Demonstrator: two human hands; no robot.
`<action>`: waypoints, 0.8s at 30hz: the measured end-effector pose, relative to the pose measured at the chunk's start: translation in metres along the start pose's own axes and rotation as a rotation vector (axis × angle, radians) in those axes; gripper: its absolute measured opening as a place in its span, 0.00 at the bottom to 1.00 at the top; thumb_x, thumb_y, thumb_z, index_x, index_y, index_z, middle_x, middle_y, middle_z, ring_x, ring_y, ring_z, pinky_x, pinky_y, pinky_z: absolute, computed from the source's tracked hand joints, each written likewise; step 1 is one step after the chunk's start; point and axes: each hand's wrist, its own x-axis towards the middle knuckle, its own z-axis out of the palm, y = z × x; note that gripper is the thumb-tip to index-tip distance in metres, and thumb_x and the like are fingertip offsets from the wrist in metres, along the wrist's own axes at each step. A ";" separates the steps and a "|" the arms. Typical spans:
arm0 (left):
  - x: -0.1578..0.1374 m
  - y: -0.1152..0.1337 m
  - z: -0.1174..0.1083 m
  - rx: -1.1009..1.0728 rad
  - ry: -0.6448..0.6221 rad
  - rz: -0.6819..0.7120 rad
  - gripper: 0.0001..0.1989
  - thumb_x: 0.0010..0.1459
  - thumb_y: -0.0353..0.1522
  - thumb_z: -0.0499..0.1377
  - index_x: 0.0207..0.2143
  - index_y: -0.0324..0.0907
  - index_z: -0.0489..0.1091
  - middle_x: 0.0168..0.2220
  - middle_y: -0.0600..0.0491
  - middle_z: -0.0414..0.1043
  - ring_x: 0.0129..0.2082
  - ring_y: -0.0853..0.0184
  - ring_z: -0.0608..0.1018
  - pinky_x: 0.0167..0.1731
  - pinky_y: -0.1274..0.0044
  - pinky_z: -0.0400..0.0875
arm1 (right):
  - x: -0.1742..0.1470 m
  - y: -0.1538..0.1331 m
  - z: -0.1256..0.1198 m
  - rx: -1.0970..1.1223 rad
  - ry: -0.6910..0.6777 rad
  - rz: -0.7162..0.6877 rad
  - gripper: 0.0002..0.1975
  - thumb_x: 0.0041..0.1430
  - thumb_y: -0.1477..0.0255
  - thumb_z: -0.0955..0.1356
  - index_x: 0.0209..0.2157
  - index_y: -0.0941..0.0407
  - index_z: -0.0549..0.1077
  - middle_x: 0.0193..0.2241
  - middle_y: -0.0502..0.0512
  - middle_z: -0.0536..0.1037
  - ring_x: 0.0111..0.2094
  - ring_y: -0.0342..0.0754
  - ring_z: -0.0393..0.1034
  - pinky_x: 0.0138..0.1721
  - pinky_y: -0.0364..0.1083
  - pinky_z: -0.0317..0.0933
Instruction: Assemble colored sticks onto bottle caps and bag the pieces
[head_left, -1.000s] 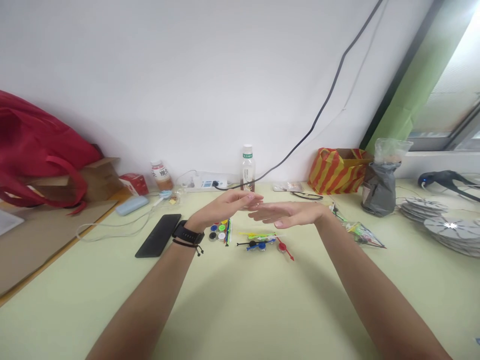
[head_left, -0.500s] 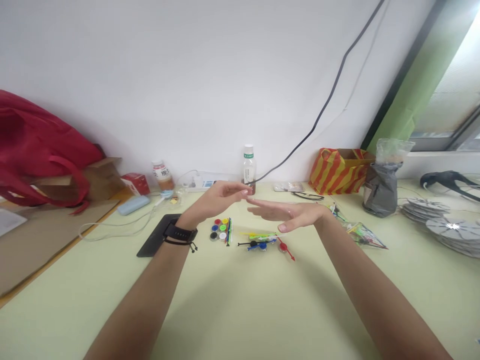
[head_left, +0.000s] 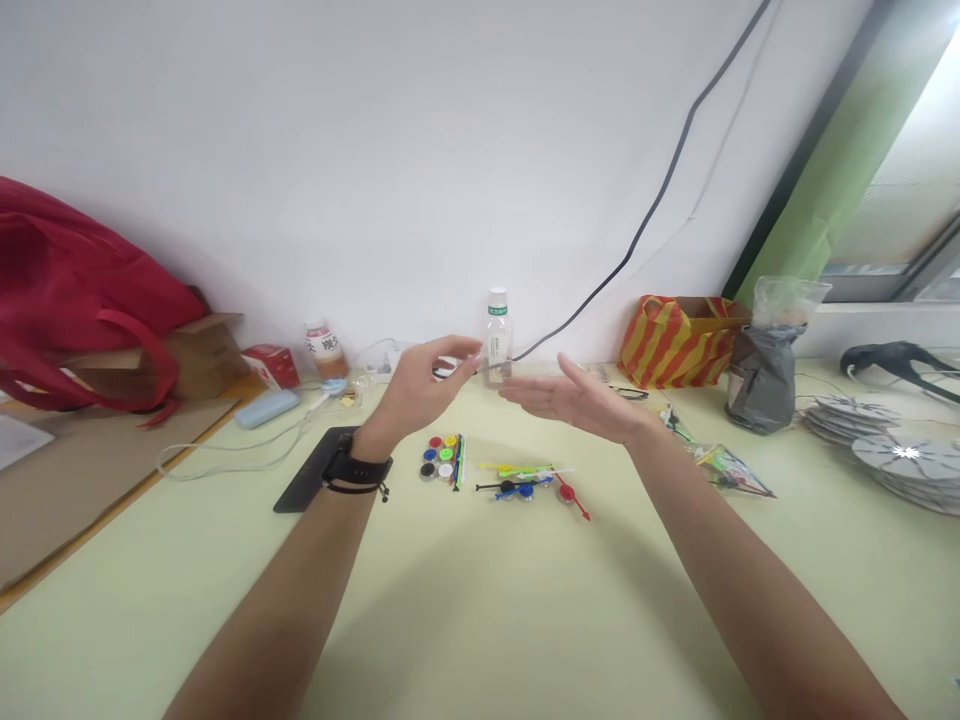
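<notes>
My left hand (head_left: pixel 427 388) hovers above the back of the table, a black watch (head_left: pixel 358 468) on its wrist. Its thumb and fingers curve toward each other with a gap between, and I see nothing held. Facing it, my right hand (head_left: pixel 574 400) is stretched flat with the thumb raised, and it is empty too. Below them lie colored round discs (head_left: pixel 445 456) beside a bundle of thin colored sticks (head_left: pixel 459 463). Right of these are arrow spinners: a red one (head_left: pixel 568 494), a blue one (head_left: pixel 526 491) and a black one (head_left: pixel 507 487), with yellow-green pieces (head_left: pixel 517 471) behind.
A clear bottle (head_left: pixel 497 330) stands behind my hands, near a dark hanging cable (head_left: pixel 652 215). To the left are a black flat pad (head_left: pixel 307 485), a drink bottle (head_left: pixel 325 350) and a red bag (head_left: pixel 90 290). Rightward sit a striped bag (head_left: pixel 664 340), a grey bag (head_left: pixel 761 380) and stacked grey discs (head_left: pixel 915 470).
My hands' fingertips, close together before, have drawn apart. The left hand rose slightly and its thumb and fingers parted; the right hand turned, lifting its thumb. The table items stayed put.
</notes>
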 end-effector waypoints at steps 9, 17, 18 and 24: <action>-0.011 0.037 0.020 0.355 -0.040 0.376 0.38 0.59 0.41 0.66 0.68 0.46 0.58 0.68 0.45 0.61 0.70 0.48 0.57 0.68 0.54 0.55 | 0.007 -0.001 0.007 0.309 0.060 0.028 0.40 0.68 0.41 0.51 0.63 0.54 0.69 0.63 0.62 0.72 0.66 0.59 0.62 0.69 0.62 0.47; -0.027 0.040 0.059 0.486 -0.188 0.455 0.46 0.54 0.31 0.66 0.71 0.43 0.49 0.68 0.42 0.58 0.70 0.43 0.54 0.67 0.52 0.54 | 0.018 0.005 0.019 0.539 0.005 0.098 0.40 0.67 0.40 0.51 0.51 0.57 0.76 0.49 0.64 0.81 0.54 0.58 0.75 0.62 0.59 0.60; -0.027 0.036 0.061 0.501 -0.179 0.449 0.44 0.54 0.28 0.63 0.71 0.42 0.50 0.67 0.41 0.60 0.69 0.43 0.56 0.66 0.52 0.54 | 0.019 0.005 0.019 0.553 -0.001 0.115 0.40 0.67 0.40 0.51 0.49 0.57 0.76 0.48 0.64 0.81 0.53 0.58 0.75 0.61 0.58 0.60; -0.026 0.013 0.059 0.485 -0.232 0.351 0.45 0.52 0.30 0.64 0.71 0.40 0.51 0.59 0.41 0.67 0.60 0.48 0.68 0.62 0.57 0.61 | 0.019 0.003 0.015 0.403 0.078 0.151 0.35 0.68 0.43 0.57 0.48 0.59 0.77 0.50 0.66 0.80 0.54 0.57 0.74 0.61 0.57 0.62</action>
